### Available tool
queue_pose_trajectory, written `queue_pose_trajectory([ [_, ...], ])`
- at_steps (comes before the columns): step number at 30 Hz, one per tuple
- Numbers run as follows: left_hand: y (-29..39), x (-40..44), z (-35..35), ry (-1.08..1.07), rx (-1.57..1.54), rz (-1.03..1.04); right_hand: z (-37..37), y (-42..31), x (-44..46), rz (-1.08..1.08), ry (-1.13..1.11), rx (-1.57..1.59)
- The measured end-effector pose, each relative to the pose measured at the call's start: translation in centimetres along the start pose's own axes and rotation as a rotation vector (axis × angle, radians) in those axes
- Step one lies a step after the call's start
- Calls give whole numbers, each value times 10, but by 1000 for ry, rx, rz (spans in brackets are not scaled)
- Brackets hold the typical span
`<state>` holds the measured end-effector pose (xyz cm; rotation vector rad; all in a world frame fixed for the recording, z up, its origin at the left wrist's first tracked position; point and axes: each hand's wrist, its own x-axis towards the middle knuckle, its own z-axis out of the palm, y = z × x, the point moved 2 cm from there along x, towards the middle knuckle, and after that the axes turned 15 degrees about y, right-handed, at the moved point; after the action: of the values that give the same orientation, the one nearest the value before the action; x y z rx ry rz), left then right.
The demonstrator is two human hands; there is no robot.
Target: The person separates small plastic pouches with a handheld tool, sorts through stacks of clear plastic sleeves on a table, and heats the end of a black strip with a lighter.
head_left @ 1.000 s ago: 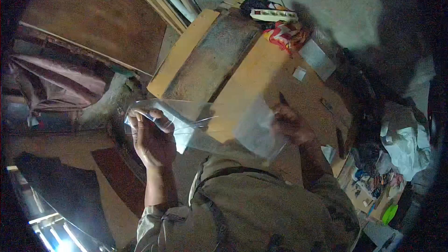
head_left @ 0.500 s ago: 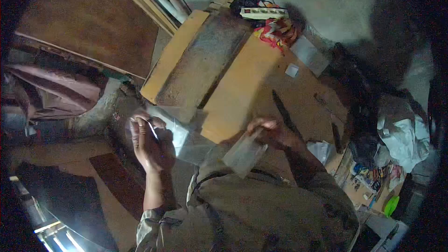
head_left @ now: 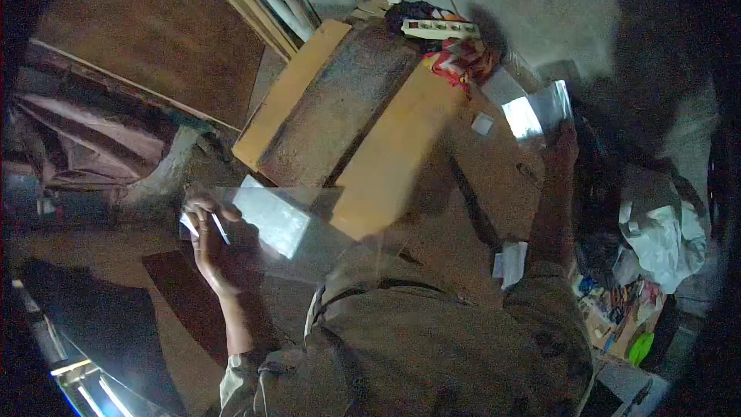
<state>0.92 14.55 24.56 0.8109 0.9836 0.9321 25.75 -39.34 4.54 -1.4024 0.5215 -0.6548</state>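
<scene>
- Pinching a clear plastic sheet (head_left: 282, 224) by its left edge in the left hand (head_left: 207, 224), thumb against curled fingers; held up in front of the body, near the close edge of the tan work surface (head_left: 386, 162).
- Showing a bright white patch through or on that sheet; cannot tell if glare or paper.
- Reaching far right with the right hand (head_left: 562, 139), at the lower end of a shiny plastic piece (head_left: 549, 104); too dark and blurred to tell whether gripping it or just touching.
- Lying just left of that piece: a small white square (head_left: 483, 123), on the tan work surface.
- Lying beside the right forearm: a pale packet (head_left: 511, 264).
- Running along the tan work surface: a dark worn strip (head_left: 332, 108).
- Sitting at the far end: a red patterned cloth (head_left: 455, 66), with a power strip (head_left: 440, 29) just beyond.
- Heaped at far right: a white plastic bag (head_left: 668, 239), well apart from the sheet.
</scene>
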Motion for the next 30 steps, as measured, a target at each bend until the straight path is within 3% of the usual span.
queue_pose_trajectory([
  [2, -4, 2, -4, -495, 12, 25, -6, 14, 29, -17, 83, -50],
  [4, -8, -9, -3, -354, 78, 33, -8, 29, 46, -25, 140, -108],
  [7, -10, -14, -3, -421, 130, -31, -12, 47, 56, -39, 223, -203],
  [8, -13, -15, -4, -300, 156, -24, -12, 49, 56, -49, 243, -228],
  [10, -10, -16, -6, -441, 98, -102, -11, 56, 44, -70, 272, -268],
  [13, -13, -19, -12, -410, 153, -52, 5, 58, -17, -100, 205, -220],
  [16, -19, -21, -13, -463, 190, -182, 52, 32, -132, -34, -98, 25],
  [18, -23, -26, -11, -442, 305, -98, 82, -2, -220, 67, -418, 228],
  [19, -29, -30, -11, -534, 170, -221, 91, -21, -258, 73, -580, 249],
  [21, -33, -32, -11, -566, 166, -254, 102, -53, -290, -148, -869, -180],
  [23, -34, -33, -15, -598, 163, -271, 120, -11, -294, 176, -914, 20],
  [24, -33, -32, -19, -595, 150, -265, 132, -5, -296, 460, -919, 54],
  [28, -23, -20, -48, -623, 50, -288, 150, -15, -314, 474, -953, -260],
  [30, -23, -12, -65, -556, 125, -179, 146, -19, -333, 693, -1300, -27],
])
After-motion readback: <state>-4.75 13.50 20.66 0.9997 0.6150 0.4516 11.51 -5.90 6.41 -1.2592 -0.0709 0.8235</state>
